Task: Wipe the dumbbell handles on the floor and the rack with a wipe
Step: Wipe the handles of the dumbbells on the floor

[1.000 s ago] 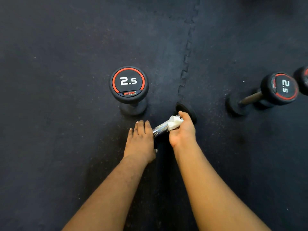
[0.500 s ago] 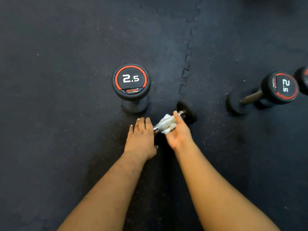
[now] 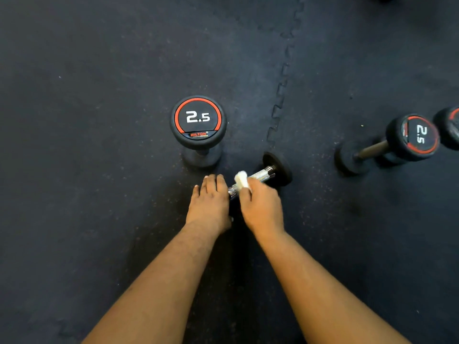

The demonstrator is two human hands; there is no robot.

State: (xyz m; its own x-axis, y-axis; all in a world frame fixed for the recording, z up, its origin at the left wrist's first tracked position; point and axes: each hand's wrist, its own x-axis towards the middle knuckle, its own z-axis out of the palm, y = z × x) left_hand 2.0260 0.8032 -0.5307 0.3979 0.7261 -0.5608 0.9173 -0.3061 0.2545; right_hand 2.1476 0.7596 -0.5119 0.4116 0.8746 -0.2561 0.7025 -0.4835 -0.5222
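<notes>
A small dumbbell lies on the dark rubber floor, its knurled chrome handle running from lower left to upper right and its far black head showing. My left hand rests flat on top of the near head, fingers straight, hiding it. My right hand holds a folded white wipe wrapped over the handle near its middle.
A 2.5 dumbbell stands upright on its end just beyond my left hand. Another 2.5 dumbbell lies at the right, with a further black head at the frame edge. A jigsaw mat seam runs up the floor.
My right hand slid the wipe along the handle from the far head toward my left hand. The left hand stayed on the near head.
</notes>
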